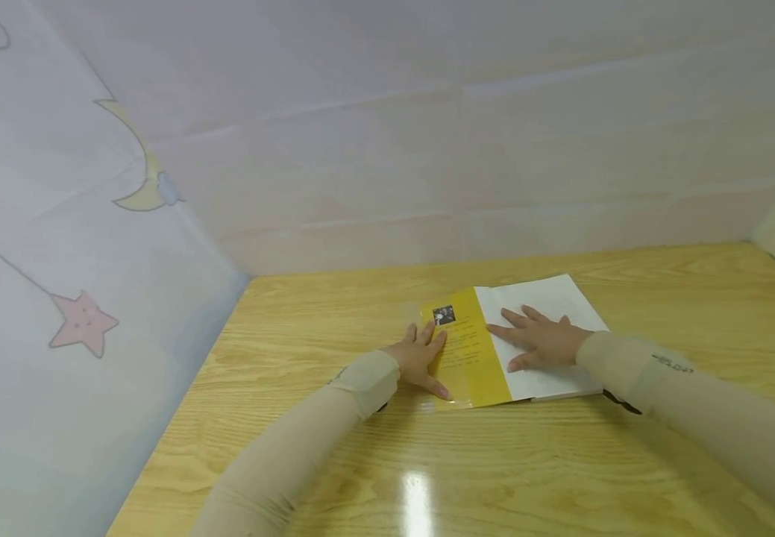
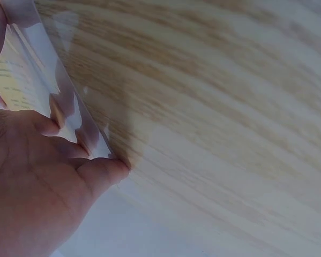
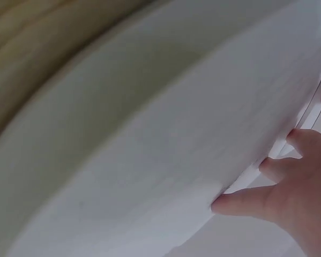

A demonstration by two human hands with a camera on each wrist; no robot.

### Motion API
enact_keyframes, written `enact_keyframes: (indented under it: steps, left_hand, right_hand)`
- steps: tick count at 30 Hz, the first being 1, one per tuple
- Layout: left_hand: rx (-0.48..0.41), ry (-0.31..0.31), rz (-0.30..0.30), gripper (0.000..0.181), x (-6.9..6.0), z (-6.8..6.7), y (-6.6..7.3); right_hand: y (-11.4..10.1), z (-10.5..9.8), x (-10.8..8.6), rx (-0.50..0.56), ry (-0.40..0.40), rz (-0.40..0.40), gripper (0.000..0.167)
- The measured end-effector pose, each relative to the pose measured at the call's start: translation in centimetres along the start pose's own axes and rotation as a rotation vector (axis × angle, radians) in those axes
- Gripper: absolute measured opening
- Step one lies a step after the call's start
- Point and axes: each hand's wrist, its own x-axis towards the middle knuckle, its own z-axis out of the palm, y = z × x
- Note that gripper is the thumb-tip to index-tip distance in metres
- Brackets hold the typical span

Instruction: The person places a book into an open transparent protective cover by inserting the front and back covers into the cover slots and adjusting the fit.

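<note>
A book lies open on the table, its yellow cover flap (image 1: 477, 365) folded out at left and a blank white page (image 1: 571, 298) at right. The flap carries printed text and a small dark photo. A shiny transparent film (image 2: 69, 101) edges the flap, seen in the left wrist view. With fingers spread, my left hand (image 1: 419, 362) rests on the flap's outer edge. My right hand (image 1: 548, 343) lies spread on the white page, its fingertips toward the fold. The right wrist view shows the page block's thick side (image 3: 96, 112) and my fingers touching the paper.
The wooden table (image 1: 320, 321) extends around the book, with a bright glare spot near its front. A pale wall covering (image 1: 360, 179) rises behind the table's back edge. On the left wall covering are a printed pink star (image 1: 83, 323) and a yellow moon (image 1: 142, 168).
</note>
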Motion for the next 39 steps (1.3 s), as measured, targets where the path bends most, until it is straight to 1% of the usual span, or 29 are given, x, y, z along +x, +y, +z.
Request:
enact_keyframes:
  steps: [4, 9, 17, 22, 27, 32, 39]
  left_hand:
    - [-0.007, -0.003, 0.005, 0.113, -0.2, -0.1, 0.1]
    - [-0.018, -0.009, 0.001, 0.115, 0.1, 0.2, -0.4]
    - [-0.055, 0.003, 0.011, 0.115, 0.0, 0.4, -0.9]
    - [-0.041, 0.011, 0.011, 0.114, 0.0, 0.4, -0.8]
    - [-0.015, 0.003, 0.001, 0.114, -0.1, 0.3, -0.6]
    - [-0.022, -0.008, -0.003, 0.114, -0.2, 0.2, -0.6]
    - [-0.041, 0.002, 0.007, 0.113, -0.5, 0.1, -0.7]
  right_hand:
    - [0.1, 0.0, 0.2, 0.024, -0.017, 0.009, 0.085]
    - [0.0, 0.3, 0.4, 0.023, -0.006, 0.004, 0.085]
    - [-1.1, 0.1, 0.5, 0.038, 0.005, -0.013, 0.081]
    - [-1.3, 0.3, 0.6, 0.031, 0.015, -0.016, 0.081]
    - [-1.2, 0.5, 0.6, 0.022, 0.023, -0.012, 0.081]
    - [-1.2, 0.6, 0.7, 0.018, 0.022, -0.005, 0.082]
    - [-1.4, 0.6, 0.7, 0.030, 0.020, 0.000, 0.082]
